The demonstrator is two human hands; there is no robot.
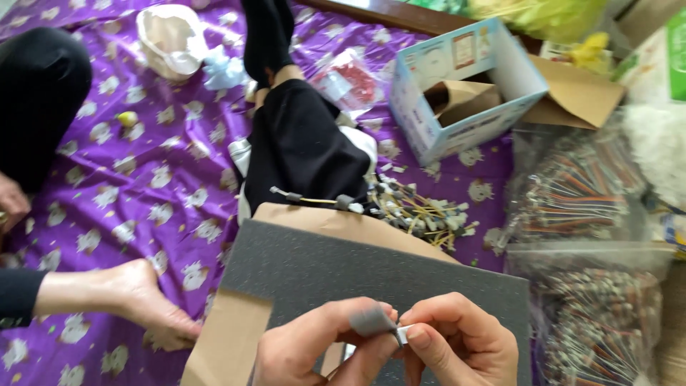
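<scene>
Though pinched between left hand (pixel 321 350) and right hand (pixel 457 343) at six o'clock, small grey sleeve (pixel 371 320) with white connector (pixel 401 334): likely light, soft, slippery; best gripped by the ends. Grey foam pad (pixel 343 264) beneath; wired connectors (pixel 418 211) at twelve.

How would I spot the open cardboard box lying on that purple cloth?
Start from the purple patterned cloth covering the floor and look to its upper right edge. The light blue box lies there on its side, brown flaps open. Its neighbours are clear plastic bags of wired parts; it alone is cardboard.
</scene>
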